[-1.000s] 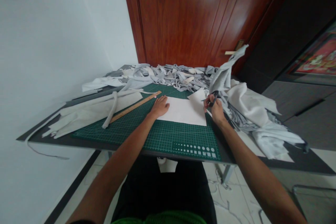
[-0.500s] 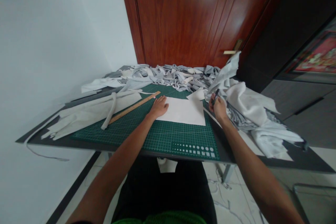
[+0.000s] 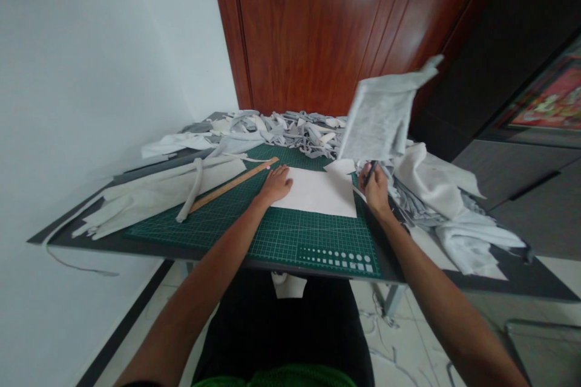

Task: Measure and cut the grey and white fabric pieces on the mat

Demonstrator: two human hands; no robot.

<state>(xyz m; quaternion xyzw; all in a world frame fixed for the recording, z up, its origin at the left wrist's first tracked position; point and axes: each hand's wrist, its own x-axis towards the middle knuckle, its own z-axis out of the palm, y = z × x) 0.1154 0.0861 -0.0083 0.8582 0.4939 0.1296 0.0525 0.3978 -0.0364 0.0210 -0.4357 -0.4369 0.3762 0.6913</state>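
Note:
My left hand lies flat, fingers stretched out, on the left edge of a white sheet that rests on the green cutting mat. My right hand is closed round black scissors at the sheet's right edge. A grey fabric piece stands lifted in the air just above that hand; I cannot tell whether the fingers also hold it. A wooden ruler lies on the mat to the left of my left hand.
Grey and white fabric scraps are piled along the far side of the dark table. Folded white cloth lies on the left, a heap of white cloth on the right. A wooden door stands behind.
The grey fabric piece has swung up and spread out above my right hand. The right hand with the scissors shifted slightly toward the sheet's edge. My left hand stayed put.

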